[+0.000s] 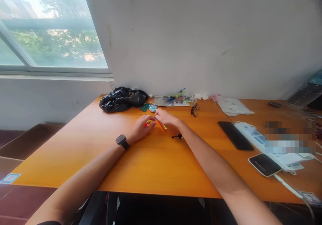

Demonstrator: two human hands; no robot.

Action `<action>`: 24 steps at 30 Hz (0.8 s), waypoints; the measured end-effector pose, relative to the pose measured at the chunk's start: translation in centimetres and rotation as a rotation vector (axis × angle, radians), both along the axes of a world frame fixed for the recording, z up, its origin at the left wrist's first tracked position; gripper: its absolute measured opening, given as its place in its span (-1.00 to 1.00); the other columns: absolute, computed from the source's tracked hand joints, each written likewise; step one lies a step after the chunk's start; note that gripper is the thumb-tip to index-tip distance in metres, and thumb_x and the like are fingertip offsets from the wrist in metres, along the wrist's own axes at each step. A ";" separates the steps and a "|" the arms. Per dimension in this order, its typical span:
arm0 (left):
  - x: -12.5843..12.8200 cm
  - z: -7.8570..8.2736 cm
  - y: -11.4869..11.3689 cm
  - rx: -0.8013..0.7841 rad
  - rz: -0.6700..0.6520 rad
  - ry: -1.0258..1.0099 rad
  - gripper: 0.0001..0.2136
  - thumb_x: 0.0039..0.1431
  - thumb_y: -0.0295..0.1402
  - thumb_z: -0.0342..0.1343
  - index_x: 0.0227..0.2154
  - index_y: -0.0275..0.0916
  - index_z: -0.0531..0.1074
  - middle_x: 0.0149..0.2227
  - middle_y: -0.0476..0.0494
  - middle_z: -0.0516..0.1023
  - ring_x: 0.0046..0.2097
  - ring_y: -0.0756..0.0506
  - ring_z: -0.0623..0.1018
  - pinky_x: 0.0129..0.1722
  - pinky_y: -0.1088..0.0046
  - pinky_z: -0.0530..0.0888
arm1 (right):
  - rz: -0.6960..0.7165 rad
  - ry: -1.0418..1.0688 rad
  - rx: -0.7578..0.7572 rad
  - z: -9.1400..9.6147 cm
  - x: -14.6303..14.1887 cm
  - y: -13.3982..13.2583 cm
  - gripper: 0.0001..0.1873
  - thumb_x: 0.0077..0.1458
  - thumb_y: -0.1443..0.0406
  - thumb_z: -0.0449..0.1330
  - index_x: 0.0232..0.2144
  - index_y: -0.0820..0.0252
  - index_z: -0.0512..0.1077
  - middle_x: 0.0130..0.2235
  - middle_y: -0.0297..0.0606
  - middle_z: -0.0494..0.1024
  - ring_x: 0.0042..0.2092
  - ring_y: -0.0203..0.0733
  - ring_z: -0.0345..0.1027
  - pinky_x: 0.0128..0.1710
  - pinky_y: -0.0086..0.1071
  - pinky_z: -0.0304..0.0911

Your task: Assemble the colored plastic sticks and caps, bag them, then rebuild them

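Observation:
Close together at the middle of the table, my two hands work over small bright plastic pieces. My left hand (141,127), with a dark watch (121,140) on its wrist, is closed, fingers curled towards the thumb around a small red and green piece (146,125). My right hand (167,118) is closed too, fingertips pinched by the upper end of a thin red and green stick (161,124) that slants down to the right. Its blue end lies near my left fingertips; the exact grip is partly hidden. A small black arrow-shaped piece (177,136) lies beside my right forearm.
Behind my hands are a round white-and-blue container (153,108), a black plastic bag (120,101) and clear bags of coloured parts (184,99). Black glasses (194,110) lie further right. A dark phone (235,135), a white-edged phone (264,164) and a white power strip (251,132) occupy the right side.

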State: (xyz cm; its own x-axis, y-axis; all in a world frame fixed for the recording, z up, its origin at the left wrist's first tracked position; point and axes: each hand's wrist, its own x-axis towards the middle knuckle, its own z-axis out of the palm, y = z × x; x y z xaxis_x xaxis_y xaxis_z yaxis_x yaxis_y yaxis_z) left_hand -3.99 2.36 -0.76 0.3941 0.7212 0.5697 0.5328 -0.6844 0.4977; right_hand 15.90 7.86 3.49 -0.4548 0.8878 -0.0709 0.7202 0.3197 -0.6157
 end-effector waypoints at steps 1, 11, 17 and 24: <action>-0.1 -0.1 0.2 0.021 0.008 0.052 -0.85 0.41 -0.24 0.17 -0.10 -0.14 0.58 -0.16 -0.14 0.65 -0.07 -0.16 0.57 -0.02 0.26 0.51 | -0.024 -0.064 0.045 0.0 0.2 0.3 -0.94 0.27 0.30 0.11 -0.29 0.15 0.32 -0.29 -0.22 0.52 -0.28 -0.16 0.38 -0.41 -0.42 0.15; -0.9 -1.0 1.2 -0.026 0.134 0.157 -0.75 0.41 -0.17 0.12 -0.11 -0.13 0.67 -0.09 -0.23 0.64 -0.08 -0.22 0.62 -0.06 0.21 0.55 | 0.172 -0.249 -0.076 3.2 4.6 1.0 -0.75 -0.14 0.25 0.51 -0.39 0.17 0.57 -0.29 -0.27 0.65 -0.30 -0.19 0.45 -0.40 -0.43 0.17; -0.8 -0.9 1.1 -0.029 0.066 0.128 -0.75 0.42 -0.20 0.11 -0.05 -0.14 0.64 -0.31 -0.15 0.63 -0.21 -0.19 0.56 -0.14 0.25 0.52 | 0.264 -0.494 -0.368 4.8 6.2 0.0 -0.53 -0.60 0.22 0.66 -0.53 0.15 0.60 -0.50 -0.38 0.59 -0.47 -0.23 0.41 -0.51 -0.42 0.11; -1.0 -0.7 0.9 -0.064 0.033 0.079 -0.75 0.40 -0.21 0.13 -0.01 -0.15 0.62 -0.15 -0.19 0.67 -0.14 -0.18 0.59 -0.06 0.25 0.53 | 0.173 -0.612 -0.347 3.5 4.6 -0.2 -0.59 -0.58 0.26 0.65 -0.67 0.14 0.50 -0.63 -0.36 0.50 -0.59 -0.26 0.30 -0.57 -0.42 0.07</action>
